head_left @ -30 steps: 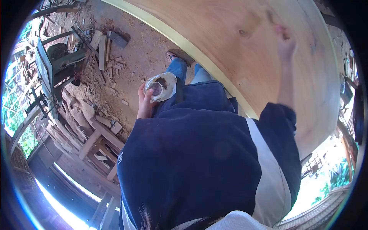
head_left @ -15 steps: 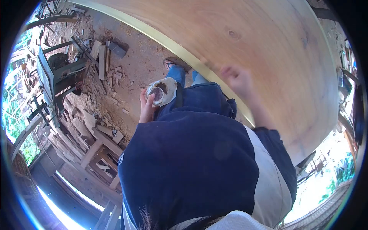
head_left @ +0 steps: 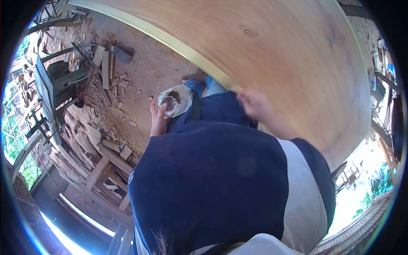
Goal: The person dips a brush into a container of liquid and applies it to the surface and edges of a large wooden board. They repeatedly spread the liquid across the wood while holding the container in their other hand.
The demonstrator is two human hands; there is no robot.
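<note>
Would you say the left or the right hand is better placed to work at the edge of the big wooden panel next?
Probably the right hand: it is free and sits at the wooden panel's near edge. The left hand is occupied holding the small container, away from the panel.

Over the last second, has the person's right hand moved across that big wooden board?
Yes. The right hand has come back from far out on the wooden board to its near edge, close to the body.

There is only one view, from the person's head. It looks steeply down over the body, close, with a round fisheye edge.
</note>
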